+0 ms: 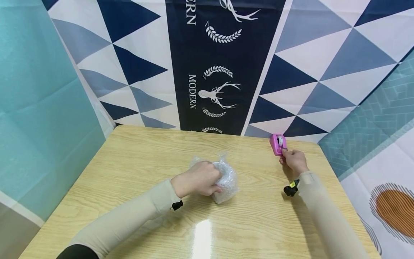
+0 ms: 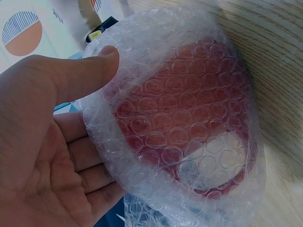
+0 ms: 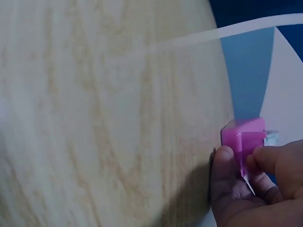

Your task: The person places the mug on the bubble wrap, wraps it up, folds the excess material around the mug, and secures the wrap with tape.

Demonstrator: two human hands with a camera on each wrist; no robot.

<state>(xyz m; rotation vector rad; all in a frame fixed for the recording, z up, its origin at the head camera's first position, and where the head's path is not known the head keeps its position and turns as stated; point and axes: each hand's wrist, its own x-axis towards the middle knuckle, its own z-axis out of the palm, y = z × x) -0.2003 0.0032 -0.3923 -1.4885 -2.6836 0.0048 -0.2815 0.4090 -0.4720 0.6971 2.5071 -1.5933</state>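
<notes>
My left hand (image 1: 203, 178) holds a bubble-wrapped item (image 1: 228, 180) over the middle of the table. The thumb lies on its face and the fingers are behind its edge. Through the bubble wrap (image 2: 165, 109) in the left wrist view show a reddish body and a pale rounded patch; the kind of thing inside is hidden. At the table's far right, my right hand (image 1: 295, 160) has its fingertips at the near end of a pink tape dispenser (image 1: 276, 144). In the right wrist view the fingers flank the dispenser's narrow end, and a thin pale strip (image 3: 249, 184) sticks out between them.
The wooden table (image 1: 142, 154) ends at a patterned cloth backdrop (image 1: 223, 68), with the dispenser close to that far edge. Teal cloth (image 1: 42, 90) hangs along the left side. A small black wrist camera (image 1: 291, 189) sits beside the right cuff.
</notes>
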